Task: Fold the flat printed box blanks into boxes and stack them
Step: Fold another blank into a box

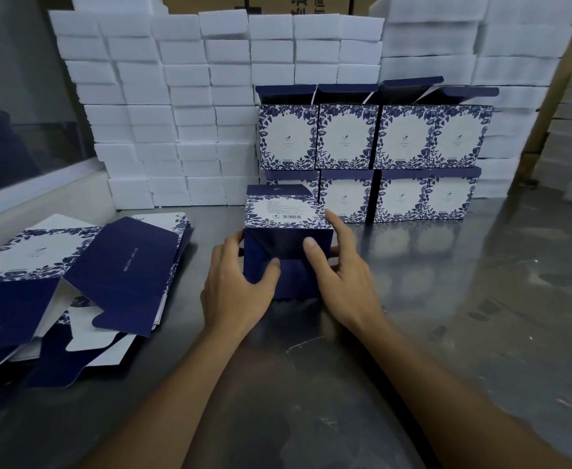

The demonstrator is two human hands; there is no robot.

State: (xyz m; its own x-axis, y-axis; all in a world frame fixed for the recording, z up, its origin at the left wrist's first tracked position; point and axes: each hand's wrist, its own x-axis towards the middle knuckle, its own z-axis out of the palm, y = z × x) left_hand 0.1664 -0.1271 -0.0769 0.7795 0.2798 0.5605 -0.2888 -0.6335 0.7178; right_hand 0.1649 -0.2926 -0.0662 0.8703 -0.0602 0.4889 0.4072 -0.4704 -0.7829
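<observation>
A blue-and-white floral box (286, 214) lies on its side at the table's middle, its dark blue end flaps (277, 248) facing me. My left hand (235, 286) grips the box's left edge, thumb pressing on a flap. My right hand (342, 272) holds the right side, thumb on the flaps and forefinger along the top edge. Behind stands a stack of folded boxes (372, 154), two rows high, the upper row with lids open. A loose pile of flat blanks (74, 279) lies at the left.
A wall of white foam blocks (183, 106) runs along the back and right. The steel table (480, 316) is bare at front and right. A glass pane (17, 96) stands at far left.
</observation>
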